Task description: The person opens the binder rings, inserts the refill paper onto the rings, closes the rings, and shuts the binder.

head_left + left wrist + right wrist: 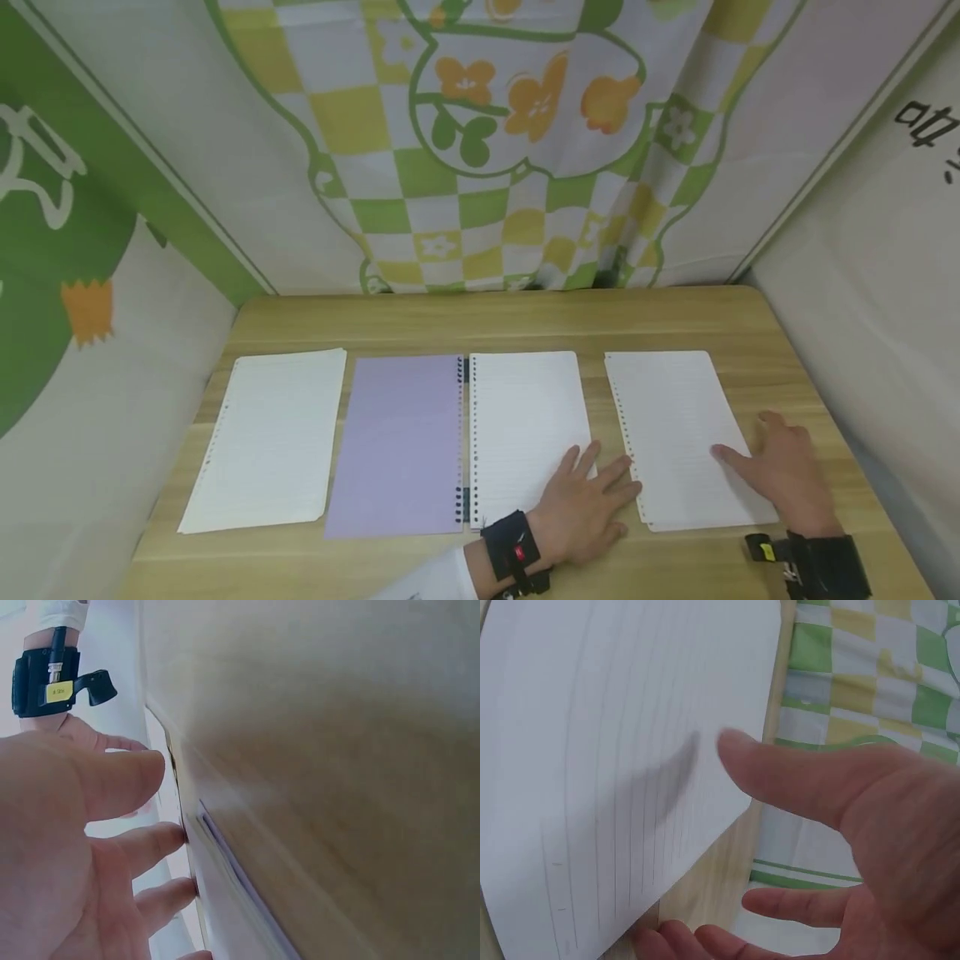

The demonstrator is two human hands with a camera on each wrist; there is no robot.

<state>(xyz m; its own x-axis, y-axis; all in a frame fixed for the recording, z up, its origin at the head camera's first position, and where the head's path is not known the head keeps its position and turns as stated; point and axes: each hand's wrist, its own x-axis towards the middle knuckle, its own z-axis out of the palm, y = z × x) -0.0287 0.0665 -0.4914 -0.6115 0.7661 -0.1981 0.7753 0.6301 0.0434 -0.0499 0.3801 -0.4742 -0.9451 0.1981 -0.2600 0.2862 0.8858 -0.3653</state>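
An opened loose-leaf notebook shows a purple cover (397, 450) on its left and a lined white page stack (521, 417) on its right. To the right of it lies a separate stack of lined loose-leaf paper (671, 417) with punched holes down its left edge. My left hand (581, 508), fingers spread, overlaps the notebook pages' lower right corner and reaches the loose stack's left edge. At that stack's right side is my right hand (791, 479). Its thumb (739, 754) extends over the top sheet, casting a shadow there, while the other fingers lie beyond the paper's edge.
Another stack of white loose-leaf paper (270, 442) lies left of the purple cover. All of it rests on a wooden table (420, 321). Behind the table hangs a checkered cloth (480, 208), and printed panels stand at both sides.
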